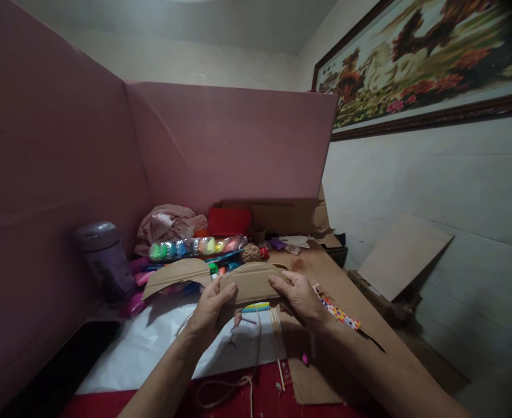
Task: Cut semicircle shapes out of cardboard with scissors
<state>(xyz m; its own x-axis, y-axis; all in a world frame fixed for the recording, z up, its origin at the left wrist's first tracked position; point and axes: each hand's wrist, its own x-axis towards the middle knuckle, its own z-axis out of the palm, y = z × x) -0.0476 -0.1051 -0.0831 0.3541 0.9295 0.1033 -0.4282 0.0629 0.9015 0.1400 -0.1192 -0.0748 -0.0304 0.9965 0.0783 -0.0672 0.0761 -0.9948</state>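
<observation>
Both hands grip a piece of brown corrugated cardboard (pixel 252 281) held up above the table, one at each end. My left hand (pixel 216 299) pinches its left end, thumb on the near face. At the right end, my right hand (pixel 297 296) holds it with the thumb on top and fingers behind. Under the hands lies a white sheet (pixel 151 342) with dark drawn lines. Thin wooden sticks (pixel 276 325) and a loose cord (pixel 230 383) are just below. A curved cardboard cutout (pixel 177 273) is left of my left hand.
Behind stand a pack of coloured clay (pixel 197 247), a ball of twine (pixel 251 253) and a red object (pixel 229 221). A lidded purple bottle (pixel 105 261) is at left, near a dark flat object (pixel 64 366). A dotted strip (pixel 338 313) lies right. Pink panels (pixel 230 139) enclose the back and left.
</observation>
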